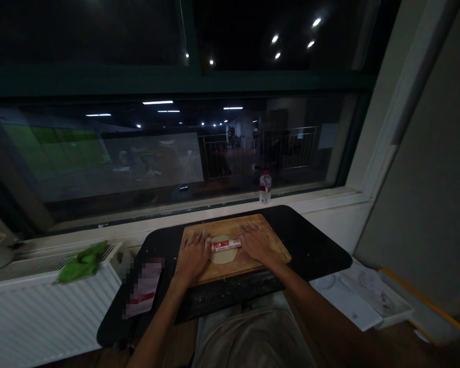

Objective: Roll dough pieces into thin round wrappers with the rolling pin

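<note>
A wooden board (270, 240) lies on a small black table (314, 250) below a window. On the board sits a flat round of pale dough (223, 254). Across it lies a cylinder with a red and white label (225, 246), used like a rolling pin. My left hand (193, 254) presses flat on its left end, fingers stretched forward. My right hand (257, 243) presses flat on its right end the same way. Both palms face down.
A water bottle (265, 187) stands on the window sill behind the table. A green cloth (82, 262) lies on the white radiator at left. A red and white packet (143, 289) rests on the table's left part. Papers (352, 301) lie at right.
</note>
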The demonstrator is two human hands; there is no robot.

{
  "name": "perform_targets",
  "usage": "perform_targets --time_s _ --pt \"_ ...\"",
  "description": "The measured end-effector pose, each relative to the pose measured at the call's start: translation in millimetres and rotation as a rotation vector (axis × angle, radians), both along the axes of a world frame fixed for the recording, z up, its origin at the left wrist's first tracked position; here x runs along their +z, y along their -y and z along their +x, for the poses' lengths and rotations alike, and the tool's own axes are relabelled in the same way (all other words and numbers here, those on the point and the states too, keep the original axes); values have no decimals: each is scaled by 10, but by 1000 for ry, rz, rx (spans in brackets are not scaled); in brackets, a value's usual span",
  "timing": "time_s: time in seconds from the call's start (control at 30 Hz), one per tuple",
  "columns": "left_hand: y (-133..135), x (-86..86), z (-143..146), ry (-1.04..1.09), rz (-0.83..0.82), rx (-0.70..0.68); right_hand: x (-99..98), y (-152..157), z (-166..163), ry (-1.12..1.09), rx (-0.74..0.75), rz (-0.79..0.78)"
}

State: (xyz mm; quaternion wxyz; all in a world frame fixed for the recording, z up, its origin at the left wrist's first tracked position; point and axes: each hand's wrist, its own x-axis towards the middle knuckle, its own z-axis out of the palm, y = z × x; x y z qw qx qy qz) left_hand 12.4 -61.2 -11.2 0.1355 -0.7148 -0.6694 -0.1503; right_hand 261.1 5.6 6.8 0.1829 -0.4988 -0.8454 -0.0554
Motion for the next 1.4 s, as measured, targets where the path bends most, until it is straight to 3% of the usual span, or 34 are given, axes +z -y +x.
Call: perform_targets --time_s 0.33,0.5,0.8,1.17,1.4 --pt "-457 208 -116 -129 -96 1 84 -497 -167 35 -19 -118" --pt "-525 217 -153 -161 -139 -20 83 -525 -171 25 -34 -139" --pt "-539 172 -192 -201 -178 -123 57 -70 -147 1 -113 -76" --pt "-545 131 -195 -233 -192 -143 59 564 -219 -25 -218 29" --pt "-617 73 -200 -231 -154 -189 -108 927 -264 -54 -200 11"
